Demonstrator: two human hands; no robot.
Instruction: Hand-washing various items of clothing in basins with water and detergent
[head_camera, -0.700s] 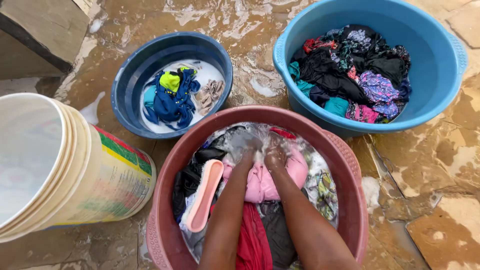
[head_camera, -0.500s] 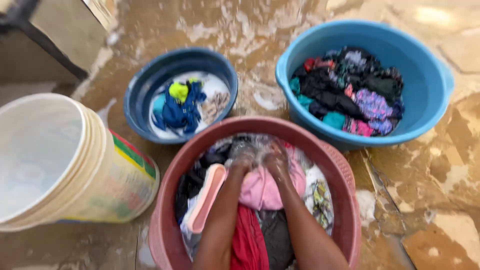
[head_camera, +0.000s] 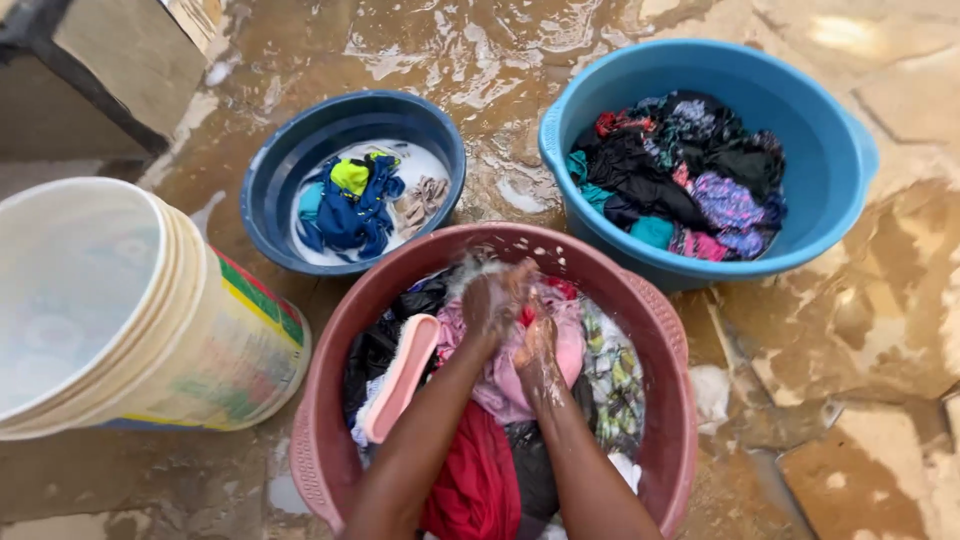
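Both hands work in the reddish-brown basin (head_camera: 660, 330) of wet laundry. The left hand (head_camera: 492, 300) and right hand (head_camera: 537, 350) have their fingers closed on a pink garment (head_camera: 500, 375), apparently bunched between them; motion blur hides detail. A pink scrub brush (head_camera: 400, 378) lies just beside the left forearm.

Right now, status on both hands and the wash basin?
Left hand and right hand both clutching the pink garment. Red basin packed with wet clothes. Pink scrub brush lies beside the left forearm.
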